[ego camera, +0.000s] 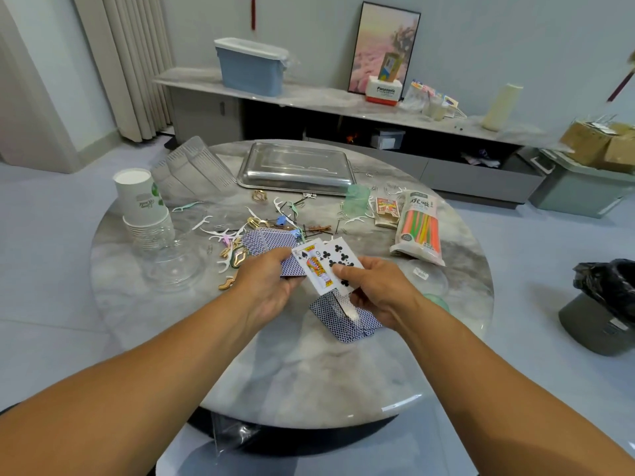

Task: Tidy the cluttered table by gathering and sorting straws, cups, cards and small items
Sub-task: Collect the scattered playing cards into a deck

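Cards (328,266) (blue-backed, two face up) fan between left hand (266,286) and right hand (374,290).

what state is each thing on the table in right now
left hand: holds blue-backed cards
right hand: pinches two face-up cards
face-up cards: fanned, held off the table
card pile: face down under the right hand
paper cups: stacked, upright
straw pack: lying flat, sealed or not unclear
metal tray: upside down
floss picks: scattered loose
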Tool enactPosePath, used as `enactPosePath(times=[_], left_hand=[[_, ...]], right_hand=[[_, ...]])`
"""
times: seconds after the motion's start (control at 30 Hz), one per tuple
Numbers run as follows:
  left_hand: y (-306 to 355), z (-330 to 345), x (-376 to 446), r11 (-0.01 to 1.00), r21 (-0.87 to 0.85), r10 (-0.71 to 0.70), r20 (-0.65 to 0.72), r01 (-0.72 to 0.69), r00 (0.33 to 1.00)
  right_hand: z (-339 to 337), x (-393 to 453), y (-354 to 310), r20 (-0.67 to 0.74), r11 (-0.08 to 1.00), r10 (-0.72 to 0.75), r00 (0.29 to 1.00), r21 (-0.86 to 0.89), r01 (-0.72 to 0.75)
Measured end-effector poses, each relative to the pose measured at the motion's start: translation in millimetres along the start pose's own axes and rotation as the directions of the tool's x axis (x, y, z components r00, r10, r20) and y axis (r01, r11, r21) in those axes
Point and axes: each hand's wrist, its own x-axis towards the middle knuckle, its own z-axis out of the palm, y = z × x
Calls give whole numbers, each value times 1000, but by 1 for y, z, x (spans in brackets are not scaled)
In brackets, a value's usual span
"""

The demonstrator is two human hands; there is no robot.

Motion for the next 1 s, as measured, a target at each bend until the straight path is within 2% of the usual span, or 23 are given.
enactPosePath(times=[0.07,0.1,0.13,0.17,0.2,0.23,0.27,0.33,0.4,0.43,0.47,0.5,0.53,0.57,0.6,0.63,0.67,0.73,0.83,0.9,1.0], left_hand=[[-1,-2,3,999,50,21,-25,-20,999],[-2,-3,4,997,72,26,-35,-23,999],[-2,-4,5,996,87,26,-46,-22,999],[-3,-4,5,995,95,25,-49,-20,998],[-3,-4,4,994,107,27,-46,-22,999],[-4,-4,4,993,119,30,-37,-25,999],[-5,-4,4,991,130,32,-29,-28,999],[-6,-4,5,988,148,34,-25,-30,999],[-8,-4,5,982,187,37,-37,-30,999],[-9,-4,4,977,213,38,-38,-30,999],[-11,-5,4,970,242,41,-32,-32,999],[-14,-5,3,962,269,47,-25,-38,999],[-16,-6,3,956,290,52,-18,-45,998],[-17,-6,1,952,302,54,-3,-51,999],[-18,-6,0,950,308,50,20,-54,999],[-19,-5,-1,948,313,39,55,-54,998],[-19,-4,-3,946,321,21,94,-51,995],[-20,-3,-6,949,314,-21,156,-29,988],[-18,-1,-8,979,192,-103,191,66,976],[-14,-2,-5,986,136,-121,151,101,981],[-9,-4,-3,982,176,-88,109,68,990]], right_hand=[[-8,3,-4,-130,997,-77,988,-29,74],[-13,5,-4,-223,975,-170,960,-178,131],[-20,7,-3,-285,890,-305,909,-424,166],[-26,7,1,-272,723,-447,852,-671,165],[-31,7,6,-194,512,-548,814,-847,142],[-32,6,11,-92,318,-581,808,-940,122],[-31,5,18,0,165,-553,833,-980,109],[-22,2,30,135,-74,-390,911,-991,115],[-12,-3,37,210,-242,-226,951,-958,153],[-9,-4,37,222,-278,-209,952,-947,160],[-8,-5,33,197,-240,-248,948,-961,136],[-6,-5,28,144,-106,-318,937,-988,116],[-4,-6,20,48,173,-364,930,-978,118],[-1,-7,12,-49,524,-332,942,-840,141],[3,-9,4,-91,804,-257,962,-573,160],[6,-10,-2,-75,930,-192,979,-331,157],[9,-11,-5,-32,970,-156,987,-194,147],[12,-10,-3,26,985,-148,989,-88,150],[5,0,1,-46,992,-122,991,-18,121],[-7,6,1,-136,993,-103,985,-67,94],[-28,14,8,-227,944,-123,966,-327,44]])
